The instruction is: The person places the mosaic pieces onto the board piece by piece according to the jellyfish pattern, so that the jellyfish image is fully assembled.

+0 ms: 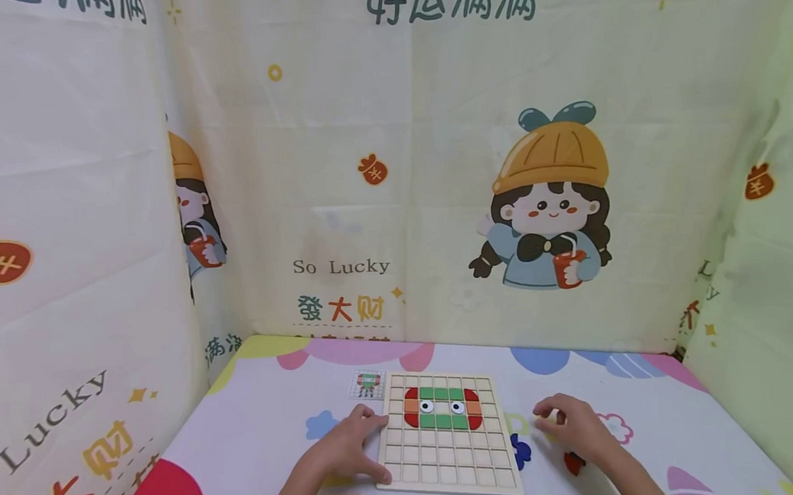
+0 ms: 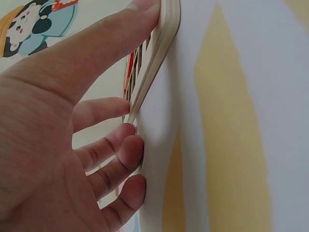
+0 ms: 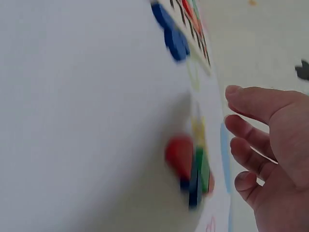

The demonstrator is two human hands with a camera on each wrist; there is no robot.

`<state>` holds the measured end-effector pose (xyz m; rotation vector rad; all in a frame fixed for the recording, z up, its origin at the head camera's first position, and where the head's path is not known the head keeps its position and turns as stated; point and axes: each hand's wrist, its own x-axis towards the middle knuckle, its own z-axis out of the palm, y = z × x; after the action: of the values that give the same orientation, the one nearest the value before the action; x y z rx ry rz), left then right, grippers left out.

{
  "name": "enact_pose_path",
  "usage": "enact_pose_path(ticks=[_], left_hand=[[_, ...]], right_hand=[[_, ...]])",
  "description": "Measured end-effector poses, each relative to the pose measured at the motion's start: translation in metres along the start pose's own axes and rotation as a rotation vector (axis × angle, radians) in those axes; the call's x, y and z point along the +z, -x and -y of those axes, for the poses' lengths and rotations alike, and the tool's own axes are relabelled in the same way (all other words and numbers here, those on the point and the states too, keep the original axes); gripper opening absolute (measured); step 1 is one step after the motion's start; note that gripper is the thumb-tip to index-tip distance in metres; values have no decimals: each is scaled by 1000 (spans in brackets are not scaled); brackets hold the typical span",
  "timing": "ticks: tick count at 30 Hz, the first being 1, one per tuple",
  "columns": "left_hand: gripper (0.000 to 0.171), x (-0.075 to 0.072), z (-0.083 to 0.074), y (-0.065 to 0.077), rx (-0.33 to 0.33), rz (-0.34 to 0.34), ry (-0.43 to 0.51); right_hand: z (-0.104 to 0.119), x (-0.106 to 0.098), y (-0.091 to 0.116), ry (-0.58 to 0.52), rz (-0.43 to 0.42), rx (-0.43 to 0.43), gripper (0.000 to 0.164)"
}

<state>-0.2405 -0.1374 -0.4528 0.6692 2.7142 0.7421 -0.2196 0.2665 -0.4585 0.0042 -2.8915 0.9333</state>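
A wooden grid board (image 1: 446, 459) lies on the table, its upper squares holding green, red and orange tiles and two eye tiles (image 1: 458, 408). My left hand (image 1: 341, 444) is at the board's left side, the thumb touching the near corner and the index fingertip against the edge, spread apart. Right of the board, my right hand (image 1: 578, 428) hovers with bent fingers and nothing visible between thumb and fingers. Near it are loose pieces: a red one (image 3: 179, 157), a green one (image 3: 203, 166) and a dark blue one (image 3: 194, 186), blurred in the right wrist view.
A small picture card (image 1: 368, 384) with a figure on a grid lies by the board's far left corner. Blue pieces (image 1: 521, 451) sit against the board's right edge. Printed cloth walls (image 1: 434, 199) enclose the patterned table at the back and sides.
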Motion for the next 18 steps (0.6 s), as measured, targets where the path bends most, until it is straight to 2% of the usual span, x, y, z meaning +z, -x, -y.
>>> enact_pose_path(ticks=[4, 8, 13, 18], left_hand=[[93, 1, 2, 0, 0, -2, -8], [93, 2, 3, -1, 1, -3, -7], [93, 1, 3, 0, 11, -8, -10], [92, 0, 0, 1, 25, -13, -10]], right_hand=[[-28, -17, 7, 31, 44, 70, 16], [-45, -28, 12, 17, 93, 109, 21], [-52, -31, 14, 0, 120, 52, 26], [-51, -26, 14, 23, 108, -61, 25]])
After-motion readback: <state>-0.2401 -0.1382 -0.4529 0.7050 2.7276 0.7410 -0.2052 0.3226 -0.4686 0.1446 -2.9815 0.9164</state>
